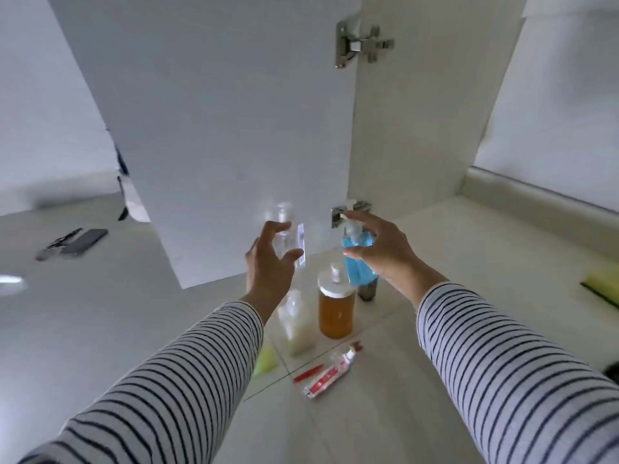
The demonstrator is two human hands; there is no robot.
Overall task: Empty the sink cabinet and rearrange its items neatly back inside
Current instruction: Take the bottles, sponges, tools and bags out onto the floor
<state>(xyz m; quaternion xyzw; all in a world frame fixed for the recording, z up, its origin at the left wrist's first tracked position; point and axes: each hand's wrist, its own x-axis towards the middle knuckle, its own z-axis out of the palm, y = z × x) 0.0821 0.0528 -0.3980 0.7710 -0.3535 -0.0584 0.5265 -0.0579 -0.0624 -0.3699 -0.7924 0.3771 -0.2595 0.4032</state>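
The blue bottle point(359, 262) is gripped in the right hand point(385, 252), the clear bottle point(288, 236) in the left hand point(271, 262) — fingers curled round each, both held above the floor point(385, 396). Judging by this, emptying is under way; rearranging remains. On the floor: one amber bottle point(336, 313), one pale bottle point(296, 324), two red-and-white tubes point(330, 371).

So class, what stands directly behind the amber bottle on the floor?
The blue pump bottle, gripped by the right hand. A dark container shows beneath it, mostly covered, so what it is cannot be told.
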